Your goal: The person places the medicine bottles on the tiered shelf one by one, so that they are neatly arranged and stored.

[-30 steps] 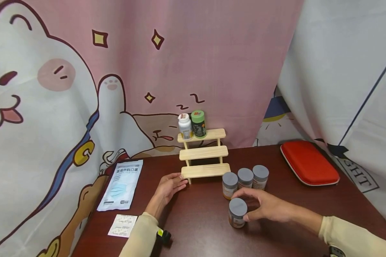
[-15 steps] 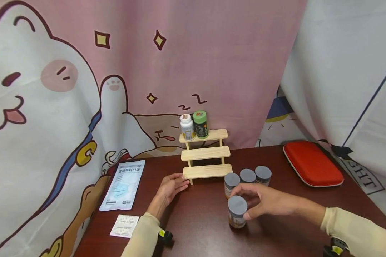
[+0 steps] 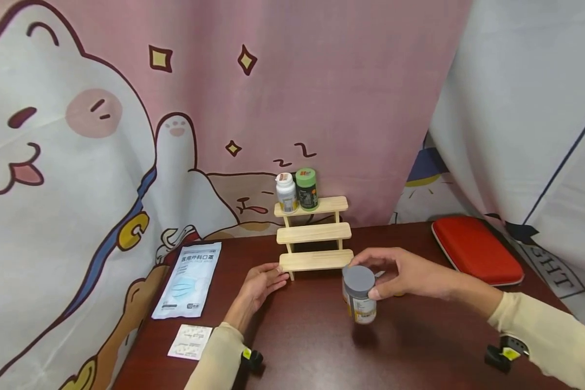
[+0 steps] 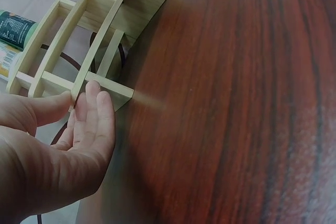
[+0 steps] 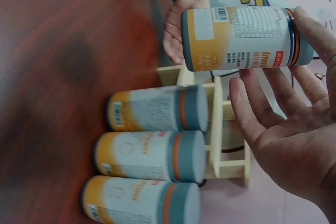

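Note:
My right hand (image 3: 409, 275) holds a supplement bottle (image 3: 362, 307) by its grey lid, upright and raised off the table. The right wrist view shows the thumb (image 5: 318, 36) and fingers around the lid of this white-and-orange bottle (image 5: 239, 38). Three matching bottles (image 5: 149, 156) stand in a row on the table, mostly hidden behind the right hand in the head view. My left hand (image 3: 259, 287) pinches the left end of the lowest tier of a three-step wooden display shelf (image 3: 317, 261), thumb on one side, fingers on the other.
A white bottle (image 3: 286, 194) and a green-lidded dark bottle (image 3: 307, 190) stand on the top tier. Left lie a face mask packet (image 3: 187, 281) and a blister pack (image 3: 190, 342). A red zip case (image 3: 478, 249) lies at the right. Behind the table hangs a printed curtain (image 3: 361, 108).
My right hand has lifted the supplement bottle from the table and moved it up toward the shelf, now covering most of the other bottles. The left hand has stayed at the shelf.

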### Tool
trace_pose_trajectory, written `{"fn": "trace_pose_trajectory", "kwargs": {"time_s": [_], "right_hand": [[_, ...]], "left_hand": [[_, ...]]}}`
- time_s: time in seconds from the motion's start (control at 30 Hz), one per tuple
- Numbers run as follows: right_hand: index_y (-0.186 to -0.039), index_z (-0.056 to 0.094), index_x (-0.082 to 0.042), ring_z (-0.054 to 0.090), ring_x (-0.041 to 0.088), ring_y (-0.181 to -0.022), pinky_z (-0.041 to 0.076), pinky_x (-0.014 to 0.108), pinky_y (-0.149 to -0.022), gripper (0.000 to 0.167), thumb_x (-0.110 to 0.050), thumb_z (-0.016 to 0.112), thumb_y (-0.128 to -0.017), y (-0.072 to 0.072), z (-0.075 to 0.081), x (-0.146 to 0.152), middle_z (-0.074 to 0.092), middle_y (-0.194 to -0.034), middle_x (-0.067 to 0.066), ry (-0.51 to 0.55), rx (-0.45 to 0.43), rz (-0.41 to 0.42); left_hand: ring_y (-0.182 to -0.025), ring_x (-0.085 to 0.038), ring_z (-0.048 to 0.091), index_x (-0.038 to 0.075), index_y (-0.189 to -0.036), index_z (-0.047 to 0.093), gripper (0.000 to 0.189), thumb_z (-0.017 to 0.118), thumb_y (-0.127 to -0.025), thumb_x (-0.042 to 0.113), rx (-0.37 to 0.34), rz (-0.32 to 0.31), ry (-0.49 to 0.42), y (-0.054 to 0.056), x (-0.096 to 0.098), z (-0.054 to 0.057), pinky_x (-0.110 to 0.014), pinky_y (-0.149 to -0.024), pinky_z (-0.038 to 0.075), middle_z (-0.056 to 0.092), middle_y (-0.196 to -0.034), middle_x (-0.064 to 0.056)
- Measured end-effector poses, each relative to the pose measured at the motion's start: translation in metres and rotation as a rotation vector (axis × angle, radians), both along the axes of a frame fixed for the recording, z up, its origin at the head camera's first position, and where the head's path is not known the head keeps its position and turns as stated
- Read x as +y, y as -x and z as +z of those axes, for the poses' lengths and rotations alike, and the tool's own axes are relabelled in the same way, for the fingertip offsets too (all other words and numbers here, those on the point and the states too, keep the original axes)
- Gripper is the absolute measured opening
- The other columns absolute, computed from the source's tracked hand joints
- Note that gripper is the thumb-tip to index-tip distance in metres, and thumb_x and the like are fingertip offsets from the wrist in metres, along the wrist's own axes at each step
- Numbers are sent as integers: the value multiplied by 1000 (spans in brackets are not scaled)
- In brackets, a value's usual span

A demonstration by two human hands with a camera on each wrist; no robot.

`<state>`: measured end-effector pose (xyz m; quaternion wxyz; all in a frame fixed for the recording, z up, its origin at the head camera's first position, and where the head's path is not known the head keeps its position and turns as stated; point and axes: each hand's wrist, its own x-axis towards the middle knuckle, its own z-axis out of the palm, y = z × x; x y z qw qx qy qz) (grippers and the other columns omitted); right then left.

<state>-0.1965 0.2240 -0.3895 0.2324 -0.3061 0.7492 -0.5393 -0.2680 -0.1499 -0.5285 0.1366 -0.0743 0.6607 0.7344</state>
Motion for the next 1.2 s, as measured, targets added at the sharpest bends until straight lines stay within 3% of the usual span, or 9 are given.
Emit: {"fn": "trace_pose_trajectory", "kwargs": {"time_s": [0.23, 0.5, 0.73, 0.97, 1.2], "right_hand": [[-140, 63, -25, 68, 24, -120, 62, 35, -98, 49, -20, 81, -94, 13, 20, 5, 71, -132, 3, -49, 101, -121], [-144, 59, -30, 68, 26, -119, 63, 42, -95, 55, -26, 82, -94, 32, 31, 1, 70, -135, 2, -21, 87, -277], [-149, 55, -24, 67, 29, -125, 68, 46, -91, 61, -26, 82, -94, 52, 38, -7, 65, -141, 9, 44, 80, -340], [-149, 55, -19, 67, 17, -124, 68, 48, -90, 60, -24, 81, -96, 77, 40, -15, 64, -142, 12, 102, 93, -389], [-149, 55, -20, 68, 17, -122, 68, 45, -89, 59, -22, 81, -96, 97, 42, -21, 65, -141, 11, 127, 105, -445]], "left_hand": [[-108, -24, 78, -8, -141, 56, 39, 62, -106, 9, -2, -1, 10, 0, 0, 2, -41, -101, 64, 71, -127, -20], [-106, -23, 78, -9, -140, 55, 38, 62, -106, 8, -1, -1, -3, -1, 0, 2, -39, -98, 65, 73, -120, -16], [-103, -21, 78, -9, -139, 55, 37, 61, -106, 6, 0, -1, -18, 0, 1, 1, -37, -96, 66, 72, -113, -11], [-102, -20, 78, -9, -140, 54, 38, 61, -106, 6, 5, 0, -14, 0, 0, 0, -37, -96, 66, 72, -119, -16], [-101, -19, 78, -9, -140, 55, 38, 61, -106, 6, 2, -1, -19, 2, 0, 0, -36, -95, 66, 73, -116, -13]]}}
